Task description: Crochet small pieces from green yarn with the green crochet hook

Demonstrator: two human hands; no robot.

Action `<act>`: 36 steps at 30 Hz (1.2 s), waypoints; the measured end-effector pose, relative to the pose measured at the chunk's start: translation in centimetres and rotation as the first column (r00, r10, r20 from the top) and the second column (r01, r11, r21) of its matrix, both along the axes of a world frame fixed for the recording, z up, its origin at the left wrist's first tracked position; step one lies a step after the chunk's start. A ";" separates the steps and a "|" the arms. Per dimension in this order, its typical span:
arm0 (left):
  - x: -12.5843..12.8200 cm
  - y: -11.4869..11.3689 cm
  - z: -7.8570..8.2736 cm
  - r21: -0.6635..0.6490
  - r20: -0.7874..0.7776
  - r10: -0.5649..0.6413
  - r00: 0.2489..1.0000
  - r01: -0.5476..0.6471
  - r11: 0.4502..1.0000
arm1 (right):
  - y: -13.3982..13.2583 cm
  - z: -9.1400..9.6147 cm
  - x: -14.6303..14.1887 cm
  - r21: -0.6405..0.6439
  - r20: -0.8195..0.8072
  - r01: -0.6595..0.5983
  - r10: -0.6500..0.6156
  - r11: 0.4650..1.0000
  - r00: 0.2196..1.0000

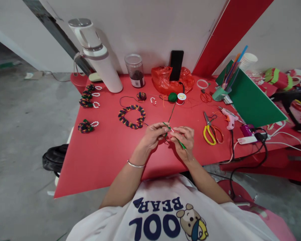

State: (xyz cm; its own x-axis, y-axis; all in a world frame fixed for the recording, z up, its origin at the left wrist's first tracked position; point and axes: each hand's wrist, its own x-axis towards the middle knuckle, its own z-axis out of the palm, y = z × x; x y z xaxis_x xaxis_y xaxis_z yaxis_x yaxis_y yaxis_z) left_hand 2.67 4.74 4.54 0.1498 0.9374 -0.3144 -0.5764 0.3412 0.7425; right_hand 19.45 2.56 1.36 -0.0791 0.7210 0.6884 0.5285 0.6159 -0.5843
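Note:
My left hand (pixel 155 134) pinches a small piece of green yarn crochet (pixel 168 127) above the red table. In my right hand (pixel 184 140) is a crochet hook (pixel 182 144) with a green handle, its metal tip at the green stitches. A strand of green yarn (pixel 172 112) runs from the hands up to a green yarn ball (pixel 172 97). Left of my hands lies a multicoloured crocheted ring (pixel 120 115), and a ball of multicoloured yarn (pixel 141 96) sits behind it. The fingers partly hide the crochet piece.
Scissors (pixel 210 132), a pink glue gun (pixel 229 118) and a power strip (pixel 247 140) with cables lie to the right. Several yarn pieces with bead loops (pixel 85 126) line the left edge. A tall white bottle (pixel 105 72), a jar (pixel 135 72) and a phone (pixel 176 65) stand behind.

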 end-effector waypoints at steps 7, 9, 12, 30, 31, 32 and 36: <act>-0.4 0.1 0.1 -0.030 0.049 -0.009 0.999 0.011 0.999 | 0.4 0.3 -0.1 -0.165 -0.193 -0.174 0.142 0.971 0.971; -0.5 0.1 0.2 -0.036 0.052 -0.013 0.999 0.015 0.999 | 0.6 0.4 -0.1 -0.186 -0.278 -0.211 0.155 0.960 0.948; -0.6 0.0 0.2 -0.046 0.048 -0.048 0.998 0.051 0.998 | 1.1 0.4 0.1 -0.212 -0.379 -0.297 0.202 0.931 0.903; -1.0 0.1 -0.8 -0.036 0.059 -0.126 0.990 0.129 0.991 | 3.6 -1.3 2.6 -0.414 -0.595 -0.562 0.255 0.716 0.762; -1.0 0.1 -0.8 -0.038 0.058 -0.125 0.990 0.128 0.991 | 3.7 -1.3 2.7 -0.421 -0.589 -0.559 0.253 0.714 0.767; -1.0 0.1 -0.8 -0.040 0.057 -0.127 0.990 0.130 0.991 | 3.7 -1.2 2.7 -0.424 -0.579 -0.556 0.258 0.715 0.773; -1.1 0.1 -0.8 -0.032 0.058 -0.152 0.987 0.154 0.988 | 3.9 -0.5 3.1 -0.382 -0.524 -0.555 0.322 0.739 0.788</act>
State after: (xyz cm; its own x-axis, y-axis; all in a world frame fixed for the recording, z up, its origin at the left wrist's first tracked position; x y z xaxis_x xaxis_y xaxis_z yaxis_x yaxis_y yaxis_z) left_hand 1.60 4.79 3.71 0.3083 0.8905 -0.3346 -0.5554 0.4541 0.6967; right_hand 22.57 6.43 0.85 -0.2807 0.9148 0.2903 -0.0800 0.2791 -0.9569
